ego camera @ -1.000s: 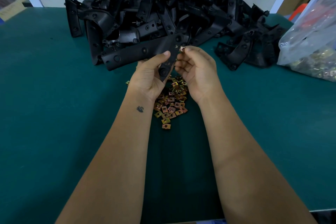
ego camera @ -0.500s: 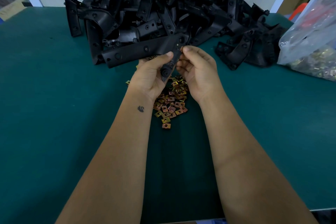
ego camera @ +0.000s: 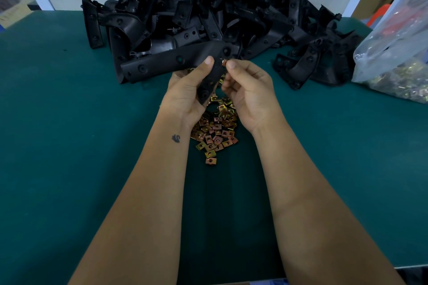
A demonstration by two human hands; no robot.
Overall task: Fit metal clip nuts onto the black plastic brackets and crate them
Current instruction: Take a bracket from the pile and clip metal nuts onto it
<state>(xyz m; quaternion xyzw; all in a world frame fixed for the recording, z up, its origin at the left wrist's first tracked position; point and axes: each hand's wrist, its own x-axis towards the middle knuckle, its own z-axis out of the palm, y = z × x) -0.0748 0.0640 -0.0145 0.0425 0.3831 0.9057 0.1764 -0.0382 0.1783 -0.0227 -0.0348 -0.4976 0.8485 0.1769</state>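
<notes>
The left hand [ego camera: 185, 92] grasps a long black angled plastic bracket [ego camera: 185, 60] at its near arm, above the loose heap of brass-coloured metal clip nuts [ego camera: 215, 129] on the green bench [ego camera: 69, 122]. The right hand [ego camera: 247, 90] pinches one small clip nut [ego camera: 223, 62] against the bracket's edge, beside the left thumb. The bracket looks stiff and light, best held near the bend; the nut is tiny, probably slippery and springy.

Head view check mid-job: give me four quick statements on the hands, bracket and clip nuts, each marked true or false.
1. The left hand grips a long black plastic bracket. True.
2. The right hand lies flat on the green table mat. False: it pinches a small metal clip nut at the bracket.
3. Loose brass-coloured clip nuts lie between the forearms. True.
4. The clear plastic bag sits left. False: right.
</notes>
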